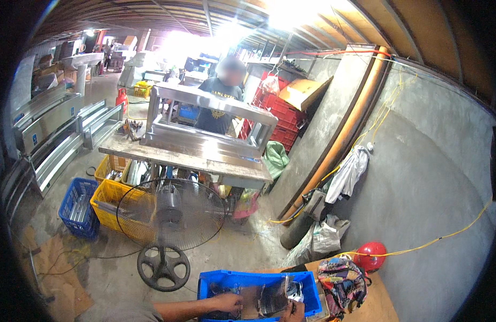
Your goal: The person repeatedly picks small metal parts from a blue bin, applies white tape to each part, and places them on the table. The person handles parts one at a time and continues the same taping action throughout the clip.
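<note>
My left hand (229,303) reaches into a blue plastic crate (216,280) at the bottom middle and rests on the metal parts inside it. My right hand (296,310) sits at the crate's right side, gripping the lower edge of a shiny bent sheet-metal piece (274,296) that stands tilted in the crate. Small metal parts lie around both hands; what my left fingers hold, if anything, is hidden.
A pedestal fan (170,214) stands on the floor just beyond the crate. Behind it, a workbench (189,158) carries a steel frame, with a person standing at it. Yellow crates (116,206) and a blue crate (76,206) sit left. A colourful bag (342,284) and red helmet (371,255) lie right.
</note>
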Demonstrator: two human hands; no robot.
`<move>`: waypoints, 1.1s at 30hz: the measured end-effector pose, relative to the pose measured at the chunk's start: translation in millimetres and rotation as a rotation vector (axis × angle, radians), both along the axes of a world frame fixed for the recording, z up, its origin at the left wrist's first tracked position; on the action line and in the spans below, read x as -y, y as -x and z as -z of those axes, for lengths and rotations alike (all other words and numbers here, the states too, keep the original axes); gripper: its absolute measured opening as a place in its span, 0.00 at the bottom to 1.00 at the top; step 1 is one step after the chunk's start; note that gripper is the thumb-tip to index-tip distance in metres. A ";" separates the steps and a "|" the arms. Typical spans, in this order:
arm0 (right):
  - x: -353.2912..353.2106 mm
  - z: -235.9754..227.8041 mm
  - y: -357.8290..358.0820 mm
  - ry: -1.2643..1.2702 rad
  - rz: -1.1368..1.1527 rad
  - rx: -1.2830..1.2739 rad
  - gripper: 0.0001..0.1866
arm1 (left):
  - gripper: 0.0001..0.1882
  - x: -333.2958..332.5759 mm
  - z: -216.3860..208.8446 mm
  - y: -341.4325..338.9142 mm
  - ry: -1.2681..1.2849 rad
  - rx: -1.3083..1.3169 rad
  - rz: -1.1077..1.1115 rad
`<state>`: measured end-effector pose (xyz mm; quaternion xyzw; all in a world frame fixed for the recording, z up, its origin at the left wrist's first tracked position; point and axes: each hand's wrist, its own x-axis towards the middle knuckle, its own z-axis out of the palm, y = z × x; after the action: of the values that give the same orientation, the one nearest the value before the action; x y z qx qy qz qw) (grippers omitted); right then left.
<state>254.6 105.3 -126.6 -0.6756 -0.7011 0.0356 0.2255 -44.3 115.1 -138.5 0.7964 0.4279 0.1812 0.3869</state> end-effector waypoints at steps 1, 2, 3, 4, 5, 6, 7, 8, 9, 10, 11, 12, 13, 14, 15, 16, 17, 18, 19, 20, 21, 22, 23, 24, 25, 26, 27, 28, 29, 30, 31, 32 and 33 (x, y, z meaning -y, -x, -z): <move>2.9 -2.9 -1.4 0.001 -0.010 0.041 0.24 | 0.20 1.5 -4.8 1.0 0.001 0.019 -0.006; 4.7 -5.0 -3.0 0.001 -0.021 0.102 0.24 | 0.21 3.2 -11.5 1.9 0.060 0.046 -0.006; 7.4 -7.3 -5.7 0.007 -0.036 0.209 0.23 | 0.21 5.4 -20.5 2.3 0.102 0.139 -0.029; 7.7 -8.6 -5.6 0.039 -0.034 0.351 0.23 | 0.21 9.5 -31.0 4.0 0.157 0.210 -0.058; 8.9 -12.8 -9.4 0.072 -0.030 0.492 0.23 | 0.21 11.5 -43.3 5.4 0.251 0.282 -0.077; 6.0 -12.1 -1.7 -0.318 -0.162 0.165 0.25 | 0.21 11.3 -56.9 6.1 0.194 0.304 -0.078; 7.1 -18.0 -3.2 -0.093 -0.159 0.064 0.26 | 0.21 11.5 -70.4 5.5 0.184 0.327 -0.071; 5.1 -22.4 2.1 0.000 -0.140 -0.033 0.26 | 0.21 10.4 -83.4 3.3 0.168 0.352 -0.068; 5.2 -28.2 8.4 0.030 -0.150 -0.120 0.25 | 0.20 8.8 -95.2 0.3 0.220 0.423 -0.015; 6.1 -34.9 16.2 0.060 -0.163 -0.204 0.24 | 0.20 7.0 -105.0 -4.2 0.268 0.492 0.037; 7.6 -42.7 25.1 0.090 -0.181 -0.276 0.24 | 0.20 5.1 -112.5 -7.8 0.324 0.559 0.098; 10.2 -50.9 33.1 0.121 -0.191 -0.336 0.23 | 0.19 3.9 -116.9 -12.0 0.385 0.555 0.104; 12.5 -58.6 41.5 0.145 -0.207 -0.383 0.23 | 0.18 2.3 -119.1 -16.8 0.446 0.555 0.118; 14.9 -65.7 48.5 0.167 -0.219 -0.420 0.22 | 0.16 1.1 -119.0 -19.5 0.504 0.555 0.131; 17.5 -70.7 54.7 0.187 -0.223 -0.447 0.21 | 0.16 1.4 -116.7 -21.3 0.571 0.650 0.133; 19.9 -73.6 59.8 0.207 -0.231 -0.463 0.21 | 0.16 3.5 -113.1 -23.2 0.638 0.745 0.133; 21.9 -74.3 63.5 0.219 -0.232 -0.461 0.20 | 0.16 5.0 -109.1 -24.4 0.717 0.808 0.117; 24.5 -72.3 66.6 0.226 -0.236 -0.444 0.20 | 0.16 7.0 -105.1 -25.3 0.680 0.859 0.112; 25.7 -69.6 67.5 0.221 -0.236 -0.418 0.20 | 0.16 9.2 -101.8 -25.5 0.656 0.875 0.090; 28.8 -64.9 68.5 0.145 -0.270 -0.334 0.20 | 0.16 10.8 -99.7 -25.4 0.634 0.890 0.068; 31.2 -60.4 68.2 0.069 -0.301 -0.251 0.20 | 0.16 12.2 -98.9 -25.3 0.621 0.855 0.047; 33.5 -57.1 66.1 -0.006 -0.332 -0.167 0.20 | 0.17 14.4 -99.2 -25.6 0.610 0.821 0.027; 35.7 -54.6 63.7 0.020 -0.370 -0.096 0.20 | 0.17 16.5 -100.4 -25.8 0.598 0.786 0.006; 38.1 -54.1 60.3 0.044 -0.408 -0.025 0.20 | 0.17 19.4 -102.2 -26.0 0.632 0.804 -0.019; 40.2 -54.5 58.4 0.066 -0.446 0.046 0.20 | 0.17 22.2 -104.3 -26.3 0.665 0.821 -0.043; 42.1 -55.5 58.6 0.110 -0.411 -0.057 0.20 | 0.17 25.1 -106.0 -26.8 0.700 0.837 -0.069; 44.0 -58.1 58.8 0.155 -0.376 -0.159 0.21 | 0.17 27.8 -107.4 -27.4 0.746 0.886 -0.055; 45.6 -61.1 60.7 0.200 -0.341 -0.259 0.21 | 0.17 29.5 -108.1 -28.2 0.789 0.936 -0.041; 46.8 -64.7 62.7 0.244 -0.308 -0.357 0.21 | 0.17 30.8 -108.1 -28.8 0.830 0.990 -0.028; 47.9 -68.2 65.9 0.288 -0.275 -0.455 0.22 | 0.17 31.3 -107.6 -28.9 0.796 0.969 -0.015; 48.4 -72.3 68.0 0.304 -0.256 -0.488 0.22 | 0.16 31.3 -107.1 -29.1 0.762 0.947 -0.001; 48.9 -76.6 69.8 0.311 -0.246 -0.496 0.22 | 0.16 31.4 -106.6 -28.8 0.729 0.924 0.014; 49.8 -80.6 71.5 0.316 -0.236 -0.495 0.22 | 0.16 31.5 -106.8 -28.0 0.683 0.924 0.039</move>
<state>183.1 55.5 -46.0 -0.5872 -0.6842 0.3332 0.2757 -16.3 83.6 -31.6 0.4723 0.2339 0.3546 0.7724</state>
